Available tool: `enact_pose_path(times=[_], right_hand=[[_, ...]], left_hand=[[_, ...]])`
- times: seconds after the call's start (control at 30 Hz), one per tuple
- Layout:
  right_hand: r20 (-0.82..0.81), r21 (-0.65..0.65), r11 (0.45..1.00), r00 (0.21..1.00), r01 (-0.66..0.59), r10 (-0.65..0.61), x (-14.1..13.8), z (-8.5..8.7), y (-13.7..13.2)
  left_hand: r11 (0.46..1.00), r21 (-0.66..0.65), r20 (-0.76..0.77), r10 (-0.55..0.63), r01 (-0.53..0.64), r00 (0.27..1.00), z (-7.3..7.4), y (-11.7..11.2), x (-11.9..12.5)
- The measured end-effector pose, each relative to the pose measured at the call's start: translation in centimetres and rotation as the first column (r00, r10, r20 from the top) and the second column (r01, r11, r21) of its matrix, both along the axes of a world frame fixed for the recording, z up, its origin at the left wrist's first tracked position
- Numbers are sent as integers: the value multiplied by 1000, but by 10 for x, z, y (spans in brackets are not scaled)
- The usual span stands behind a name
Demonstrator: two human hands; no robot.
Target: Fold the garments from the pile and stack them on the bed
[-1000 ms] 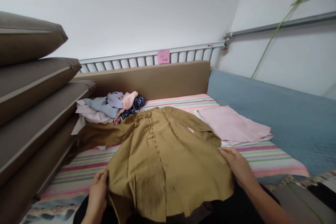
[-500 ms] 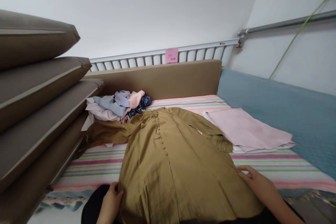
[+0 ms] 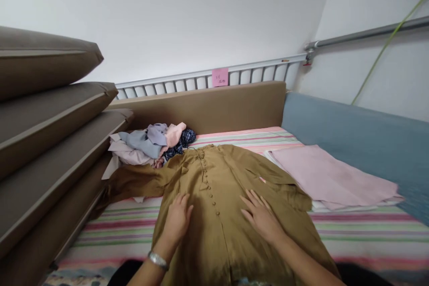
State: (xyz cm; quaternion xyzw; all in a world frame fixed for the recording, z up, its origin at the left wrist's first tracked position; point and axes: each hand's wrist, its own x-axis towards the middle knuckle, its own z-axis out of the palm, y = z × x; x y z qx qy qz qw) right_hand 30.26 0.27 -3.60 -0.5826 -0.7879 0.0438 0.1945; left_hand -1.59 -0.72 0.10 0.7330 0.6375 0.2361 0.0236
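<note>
An olive-brown blouse (image 3: 214, 237) with a row of small buttons lies spread out, front up, over the striped bedding. My left hand (image 3: 178, 216) rests flat on its left side, fingers outstretched, a silver bracelet at the wrist. On the other side of the button row my right hand (image 3: 260, 214) lies on the cloth with its fingers spread. One sleeve reaches out to the left towards the heap of clothes; the other is folded down along the right side. The lower hem runs out of view at the bottom edge.
A crumpled clothes pile (image 3: 147, 143) sits at the back left. Folded pink cloth (image 3: 335, 178) lies on the right. Stacked brown cushions (image 3: 50, 120) rise at the left. A brown padded board (image 3: 214, 107) and a blue padded side (image 3: 351, 138) border the striped bedding (image 3: 124, 228).
Both hands have left the blouse's lower side edges and moved up and inward onto its front. Their fingers have gone from gripping the edges to lying flat. The view has tilted slightly up.
</note>
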Motion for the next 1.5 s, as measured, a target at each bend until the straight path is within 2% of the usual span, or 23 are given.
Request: enact_pose_path(times=[0.13, 0.27, 0.33, 0.43, 0.63, 0.77, 0.87, 0.97, 1.03, 1.1, 1.17, 1.3, 1.4, 1.5], right_hand=[[48, -28, 999, 999, -18, 20, 9, -20, 13], [59, -4, 999, 998, -33, 33, 14, -30, 15], [72, 4, 999, 997, -33, 32, 15, -32, 16], [88, 23, 999, 996, -35, 33, 18, -36, 18], [175, 107, 990, 982, -89, 70, 26, -47, 21], [257, 206, 971, 964, -124, 69, 28, -48, 21], [281, 255, 957, 958, -137, 62, 27, -47, 21], [283, 292, 946, 958, -142, 56, 26, -46, 21], [283, 312, 940, 958, -140, 49, 26, -46, 20], [284, 331, 933, 958, -140, 43, 25, -46, 19], [288, 349, 926, 957, -144, 40, 25, -46, 20], [290, 360, 920, 956, -152, 44, 26, -46, 22], [280, 347, 926, 959, -151, 51, 27, -46, 23], [261, 314, 939, 964, -143, 59, 27, -48, 22]], left_hand=[[991, 16, -193, 135, -135, 972, 26, 66, -35], [971, 51, -250, 240, -235, 938, 48, 130, -68], [959, 61, -274, 284, -278, 919, 50, 156, -75], [940, 48, -305, 335, -337, 892, 44, 189, -79], [912, -39, -361, 368, -409, 857, 36, 234, -104], [899, -31, -398, 390, -437, 830, 32, 246, -119], [899, -17, -402, 395, -438, 826, 34, 241, -111], [933, 41, -396, 343, -357, 852, 40, 229, -82], [972, 54, -399, 230, -227, 888, 37, 220, -55], [995, 3, -397, 89, -95, 914, 26, 216, -31], [996, -72, -376, 18, -49, 926, 10, 217, -20], [967, -196, -328, 90, -161, 940, -16, 236, -34], [962, -219, -312, 89, -163, 946, -23, 251, -48], [959, -241, -295, 76, -151, 952, -25, 260, -51]])
